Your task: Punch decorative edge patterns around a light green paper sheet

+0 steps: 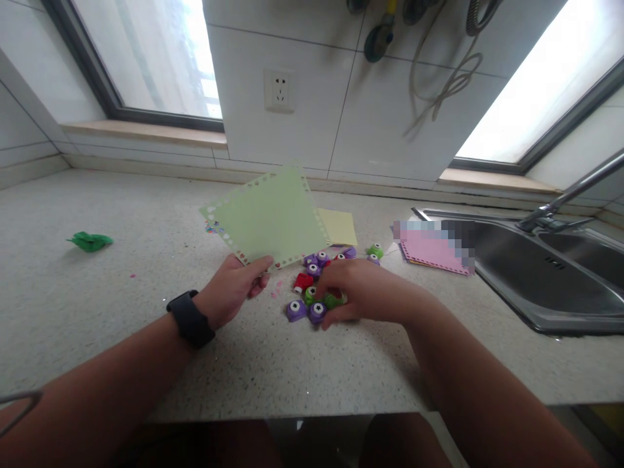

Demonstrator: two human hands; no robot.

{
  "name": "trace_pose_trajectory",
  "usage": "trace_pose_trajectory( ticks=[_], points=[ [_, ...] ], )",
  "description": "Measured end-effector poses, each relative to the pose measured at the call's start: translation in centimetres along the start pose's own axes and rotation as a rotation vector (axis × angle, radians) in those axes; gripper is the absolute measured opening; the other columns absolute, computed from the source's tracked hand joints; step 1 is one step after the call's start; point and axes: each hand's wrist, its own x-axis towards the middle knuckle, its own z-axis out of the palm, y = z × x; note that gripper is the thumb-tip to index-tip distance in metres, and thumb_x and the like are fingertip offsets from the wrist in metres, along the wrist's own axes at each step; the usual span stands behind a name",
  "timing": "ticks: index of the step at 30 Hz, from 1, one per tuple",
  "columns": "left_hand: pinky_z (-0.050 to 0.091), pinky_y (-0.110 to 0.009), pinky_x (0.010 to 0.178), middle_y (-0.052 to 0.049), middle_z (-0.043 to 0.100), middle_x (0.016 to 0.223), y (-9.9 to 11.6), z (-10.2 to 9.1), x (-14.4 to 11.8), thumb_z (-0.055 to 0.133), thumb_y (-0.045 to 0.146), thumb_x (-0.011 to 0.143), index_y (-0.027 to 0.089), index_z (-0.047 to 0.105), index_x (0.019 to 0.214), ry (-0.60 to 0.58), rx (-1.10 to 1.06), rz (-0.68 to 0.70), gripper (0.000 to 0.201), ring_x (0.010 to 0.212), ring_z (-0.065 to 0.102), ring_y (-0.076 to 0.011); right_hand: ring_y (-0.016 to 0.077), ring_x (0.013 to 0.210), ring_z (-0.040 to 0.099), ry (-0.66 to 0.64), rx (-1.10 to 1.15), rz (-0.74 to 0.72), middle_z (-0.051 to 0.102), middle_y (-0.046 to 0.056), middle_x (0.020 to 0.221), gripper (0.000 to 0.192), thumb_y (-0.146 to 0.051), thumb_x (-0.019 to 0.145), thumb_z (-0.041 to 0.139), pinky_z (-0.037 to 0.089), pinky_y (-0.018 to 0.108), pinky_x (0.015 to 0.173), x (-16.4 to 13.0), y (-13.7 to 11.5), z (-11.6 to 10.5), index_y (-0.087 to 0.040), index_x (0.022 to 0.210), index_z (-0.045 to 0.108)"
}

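My left hand (238, 285), with a dark watch on its wrist, pinches the near edge of a pale green paper sheet (268, 218). The sheet is tilted up off the counter, and small cut-out shapes line its edges. Over a cluster of craft paper punches, my right hand (363, 291) is curved with thumb and fingers apart. A green punch (334, 300) lies between them, partly hidden by the hand. Close by are a purple punch (318, 312), another purple punch (295, 310) and a red punch (303, 282).
A yellow paper stack (341, 227) lies behind the punches. Pink sheets (433, 250) rest beside the steel sink (517, 286) at right. A crumpled green piece (91, 241) sits at left. Colourful paper bits (212, 227) are on the speckled counter (146, 195).
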Motion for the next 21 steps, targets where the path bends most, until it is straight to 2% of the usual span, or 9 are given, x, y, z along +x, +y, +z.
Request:
trace_pose_trajectory(
  ticks=[2, 6, 8, 10, 13, 17, 21],
  points=[
    [0.025, -0.021, 0.041, 0.005, 0.049, 0.054, 0.0, 0.0, 0.0, 0.068, 0.032, 0.083, 0.017, 0.054, 0.074, 0.001, -0.01, -0.001, 0.022, 0.045, 0.039, -0.0074, 0.0173, 0.074, 0.057, -0.006, 0.069, 0.06, 0.064, 0.001, 0.083, 0.034, -0.046, 0.075, 0.079, 0.038, 0.029, 0.065, -0.9, 0.9, -0.9, -0.021, 0.095, 0.069],
    [0.026, -0.022, 0.041, 0.004, 0.049, 0.052, -0.2, -0.1, 0.0, 0.067, 0.032, 0.083, 0.017, 0.052, 0.069, -0.006, 0.009, 0.003, 0.025, 0.044, 0.038, -0.0072, 0.0175, 0.078, 0.059, -0.205, 0.187, 0.093, 0.066, 0.002, 0.089, 0.034, -0.036, 0.073, 0.082, 0.042, 0.028, 0.066, -2.9, 3.3, -2.2, -0.022, 0.1, 0.069],
    [0.026, -0.022, 0.041, 0.003, 0.049, 0.052, -0.2, -0.2, -0.1, 0.066, 0.032, 0.084, 0.016, 0.052, 0.066, -0.01, 0.022, 0.009, 0.027, 0.043, 0.038, -0.007, 0.0167, 0.079, 0.06, -0.247, 0.224, 0.098, 0.066, 0.001, 0.091, 0.032, -0.029, 0.076, 0.079, 0.043, 0.027, 0.067, -3.2, 4.1, -2.2, -0.023, 0.106, 0.07],
    [0.026, -0.022, 0.041, 0.003, 0.049, 0.052, -0.1, -0.2, -0.1, 0.067, 0.031, 0.084, 0.016, 0.052, 0.066, -0.008, 0.024, 0.008, 0.027, 0.043, 0.039, -0.0071, 0.0157, 0.076, 0.059, -0.242, 0.234, 0.105, 0.066, 0.0, 0.087, 0.028, -0.025, 0.078, 0.077, 0.043, 0.027, 0.066, -3.0, 4.4, -1.9, -0.022, 0.104, 0.071],
    [0.026, -0.022, 0.04, 0.003, 0.049, 0.051, 0.1, 0.0, -0.2, 0.067, 0.03, 0.083, 0.016, 0.052, 0.066, 0.001, 0.026, 0.001, 0.027, 0.043, 0.038, -0.0072, 0.0152, 0.071, 0.058, -0.231, 0.218, 0.14, 0.066, 0.0, 0.079, 0.024, -0.031, 0.078, 0.077, 0.041, 0.027, 0.063, -2.5, 4.4, -1.5, -0.02, 0.099, 0.072],
    [0.027, -0.022, 0.04, 0.003, 0.048, 0.051, 0.3, 0.1, -0.1, 0.068, 0.029, 0.082, 0.017, 0.052, 0.066, 0.012, 0.023, 0.003, 0.025, 0.043, 0.039, -0.0075, 0.0157, 0.071, 0.058, -0.226, 0.188, 0.161, 0.068, 0.001, 0.08, 0.021, -0.039, 0.084, 0.07, 0.04, 0.028, 0.063, -2.3, 4.3, -1.4, -0.021, 0.093, 0.074],
    [0.028, -0.021, 0.04, 0.004, 0.048, 0.053, 0.2, 0.1, -0.2, 0.07, 0.028, 0.08, 0.017, 0.054, 0.069, 0.017, 0.004, 0.015, 0.023, 0.045, 0.04, -0.0077, 0.0157, 0.069, 0.058, -0.256, 0.199, 0.201, 0.067, 0.002, 0.076, 0.021, -0.039, 0.086, 0.067, 0.04, 0.028, 0.062, -2.4, 4.1, -1.7, -0.019, 0.089, 0.073]
  ],
)
